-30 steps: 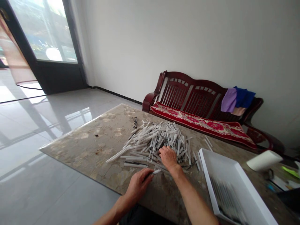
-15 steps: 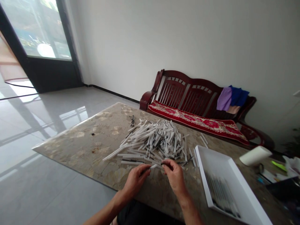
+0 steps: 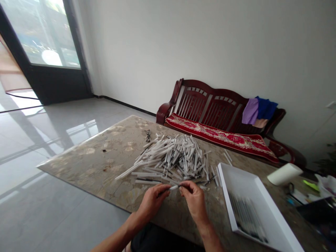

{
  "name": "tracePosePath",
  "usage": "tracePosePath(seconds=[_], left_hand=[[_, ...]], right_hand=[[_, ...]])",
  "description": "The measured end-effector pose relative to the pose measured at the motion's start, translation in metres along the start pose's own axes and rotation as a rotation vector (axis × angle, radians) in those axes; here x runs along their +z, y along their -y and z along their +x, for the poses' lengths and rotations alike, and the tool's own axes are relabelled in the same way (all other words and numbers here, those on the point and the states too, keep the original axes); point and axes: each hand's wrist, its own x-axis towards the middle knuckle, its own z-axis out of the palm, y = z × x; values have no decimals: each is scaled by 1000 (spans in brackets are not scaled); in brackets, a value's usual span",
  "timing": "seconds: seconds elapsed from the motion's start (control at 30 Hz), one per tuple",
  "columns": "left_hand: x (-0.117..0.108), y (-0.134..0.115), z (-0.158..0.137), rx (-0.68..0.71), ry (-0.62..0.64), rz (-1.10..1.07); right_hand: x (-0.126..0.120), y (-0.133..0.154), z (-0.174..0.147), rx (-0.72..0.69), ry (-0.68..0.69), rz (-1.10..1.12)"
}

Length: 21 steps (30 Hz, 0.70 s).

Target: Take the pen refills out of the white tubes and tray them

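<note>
A short white tube [image 3: 173, 188] spans the gap between my two hands, just above the near side of the table. My left hand [image 3: 153, 200] pinches its left end, where a dark part shows at the fingertips. My right hand [image 3: 193, 199] is closed with thumb and fingertips on a thin dark piece at the tube's right end. Whether that piece sits inside the tube is too small to tell. Right beyond my fingers lies a large loose pile of white tubes [image 3: 181, 154], with thin black pieces mixed among them.
On my right is a white box [image 3: 273, 201] with a row of thin dark-ended sticks [image 3: 248, 217] in it. Past it lie a white roll [image 3: 285, 174] and clutter. A small black-framed object [image 3: 148, 135] lies behind the pile. A wooden bench [image 3: 210, 105] stands beyond the table [image 3: 86, 157].
My right hand has shifted slightly left and down, closer to my left hand. The tube between them now lies more level. The pile and box look the same.
</note>
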Motion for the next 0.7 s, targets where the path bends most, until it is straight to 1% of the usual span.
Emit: tracePosePath(seconds=[0.1, 0.23, 0.47, 0.7], left_hand=[[-1, 0, 0, -5, 11, 17], [0, 0, 0, 7, 21, 50], [0, -6, 1, 32, 27, 75], [1, -6, 0, 36, 38, 77]], right_hand=[[-2, 2, 0, -8, -19, -8], [-4, 3, -1, -32, -11, -30], [-8, 4, -2, -109, -22, -101], [-9, 5, -7, -140, 7, -151]])
